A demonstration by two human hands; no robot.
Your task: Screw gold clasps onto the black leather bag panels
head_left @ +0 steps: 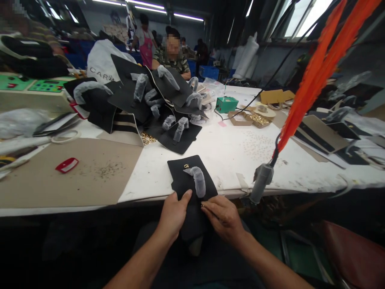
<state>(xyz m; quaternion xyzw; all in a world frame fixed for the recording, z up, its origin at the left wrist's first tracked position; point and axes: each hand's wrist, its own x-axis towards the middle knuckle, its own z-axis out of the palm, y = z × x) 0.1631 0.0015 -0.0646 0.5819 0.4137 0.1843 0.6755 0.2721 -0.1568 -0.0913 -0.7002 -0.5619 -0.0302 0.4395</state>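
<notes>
A black leather bag panel [192,216] lies across the table's front edge, its near part hanging over my lap. On it sits a handle [199,182] wrapped in clear plastic, with a gold ring [186,165] at the far end. My left hand [174,212] grips the panel's left side, thumb on top and fingers hidden beneath. Thumb and forefinger of my right hand [224,216] pinch a tiny gold-coloured piece [202,206] close to the handle's near end. How that piece sits against the panel I cannot make out.
Similar black panels [132,96] are heaped at back left beside gold rings [148,139]. A red tape holder [66,165] lies left. A box of gold hardware [260,120] and a green box [226,104] stand behind. An orange cord [303,80] suspends a grey tool [262,182] at right.
</notes>
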